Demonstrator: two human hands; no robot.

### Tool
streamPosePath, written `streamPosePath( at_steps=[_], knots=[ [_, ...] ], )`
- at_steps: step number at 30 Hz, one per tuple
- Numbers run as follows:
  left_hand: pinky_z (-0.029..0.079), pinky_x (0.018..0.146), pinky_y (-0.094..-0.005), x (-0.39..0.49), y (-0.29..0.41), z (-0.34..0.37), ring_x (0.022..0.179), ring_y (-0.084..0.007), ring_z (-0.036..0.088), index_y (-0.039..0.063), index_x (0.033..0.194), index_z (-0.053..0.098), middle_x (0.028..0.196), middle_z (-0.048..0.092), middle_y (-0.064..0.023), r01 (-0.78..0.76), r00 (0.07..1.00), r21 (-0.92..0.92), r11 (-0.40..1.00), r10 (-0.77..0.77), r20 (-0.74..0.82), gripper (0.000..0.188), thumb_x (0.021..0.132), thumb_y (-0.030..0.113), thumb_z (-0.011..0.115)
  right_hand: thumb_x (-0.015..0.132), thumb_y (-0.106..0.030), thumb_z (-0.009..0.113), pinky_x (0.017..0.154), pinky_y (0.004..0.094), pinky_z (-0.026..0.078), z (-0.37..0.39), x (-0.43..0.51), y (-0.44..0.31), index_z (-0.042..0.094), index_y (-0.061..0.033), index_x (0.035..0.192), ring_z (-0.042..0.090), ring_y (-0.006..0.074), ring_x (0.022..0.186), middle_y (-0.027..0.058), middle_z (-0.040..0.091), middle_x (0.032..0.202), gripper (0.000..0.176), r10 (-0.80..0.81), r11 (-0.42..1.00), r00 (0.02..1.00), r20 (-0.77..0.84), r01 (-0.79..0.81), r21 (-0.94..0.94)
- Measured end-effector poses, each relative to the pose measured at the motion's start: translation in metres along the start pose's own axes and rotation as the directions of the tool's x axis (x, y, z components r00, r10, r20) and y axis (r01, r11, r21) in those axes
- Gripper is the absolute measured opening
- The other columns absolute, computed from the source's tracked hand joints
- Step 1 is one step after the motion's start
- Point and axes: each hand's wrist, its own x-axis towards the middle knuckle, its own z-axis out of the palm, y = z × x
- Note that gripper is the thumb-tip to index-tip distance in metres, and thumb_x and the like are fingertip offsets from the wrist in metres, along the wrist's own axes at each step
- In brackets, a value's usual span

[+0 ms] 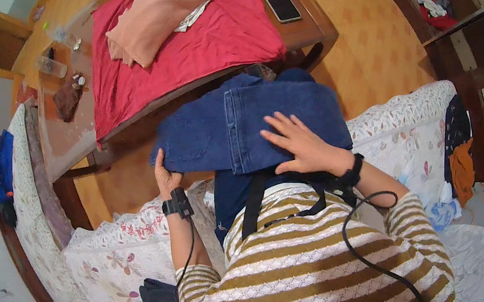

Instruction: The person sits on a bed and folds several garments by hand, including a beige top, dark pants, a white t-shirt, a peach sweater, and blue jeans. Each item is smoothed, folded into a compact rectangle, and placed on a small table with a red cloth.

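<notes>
A folded pair of blue denim trousers [293, 113] lies across the person's lap, its waistband running up and down near the middle. My left hand [168, 176] grips the left end of the denim, thumb on top and the other fingers hidden beneath. My right hand [299, 143] rests spread on the right part, fingers apart. Beyond the lap, a red cloth [194, 47] covers part of a wooden table [320, 16]. On that cloth lies a folded peach-coloured garment [160, 15], with a bit of white fabric showing from under it.
A smartphone [280, 3] lies on the table's right side. At its left are a clear plastic cup [51, 67] and a brown bag [68, 101]. A floral-covered sofa [112, 271] surrounds the person, with a dark folded cloth [160, 301] on it. Open shelves [462, 22] hold clothes at right.
</notes>
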Motion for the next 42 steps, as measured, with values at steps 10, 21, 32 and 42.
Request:
streamPosePath(
  at_steps=[10,21,32,42],
  knots=[
    [0.054,0.093,-0.0373,-0.068,0.006,0.09,0.111,-0.0243,0.062,0.001,0.132,0.052,0.127,0.06,-0.012,-0.48,0.877,0.354,0.803,0.451,0.166,0.042,0.094,0.015,0.064,0.085,-0.059,0.062,0.113,0.0643,0.017,0.045,0.074,-0.017,0.04,-0.009,0.147,0.017,0.0422,0.145,0.0214,0.022,0.157,0.083,-0.047,0.994,0.99,0.136,0.061,-0.094],
    [0.054,0.094,-0.0397,-0.092,-0.02,0.135,0.111,-0.0264,0.062,0.002,0.135,0.049,0.128,0.059,-0.0129,-0.535,0.844,0.323,0.781,0.481,0.236,0.046,0.095,0.018,0.063,0.08,-0.003,0.062,0.107,0.0695,0.024,0.056,0.099,-0.019,0.008,-0.0054,0.154,0.011,0.0533,0.143,0.0348,0.005,0.155,0.091,0.486,0.849,0.874,0.015,-0.476,0.231],
    [0.052,0.098,-0.0443,-0.069,0.019,0.11,0.113,-0.0289,0.062,-0.001,0.132,0.051,0.128,0.06,-0.0166,-0.336,0.911,0.083,0.938,0.302,0.283,0.041,0.099,0.024,0.057,0.065,0.007,0.041,0.104,0.0317,0.044,-0.19,-0.07,-0.014,0.039,-0.0056,0.148,0.056,0.0222,0.122,0.0122,0.051,0.141,0.084,0.522,0.339,0.799,-0.299,0.127,0.932],
    [0.052,0.098,-0.0467,-0.065,0.014,0.085,0.111,-0.0297,0.063,0.001,0.128,0.056,0.126,0.062,-0.0171,-0.255,0.923,0.023,0.967,0.236,0.303,0.038,0.099,0.026,0.056,0.089,-0.017,0.057,0.12,0.0441,0.009,0.006,0.082,-0.023,0.012,0.0019,0.153,0.004,0.0422,0.148,0.0312,0.008,0.157,0.08,0.275,0.791,0.938,-0.211,-0.096,0.604]
  ],
)
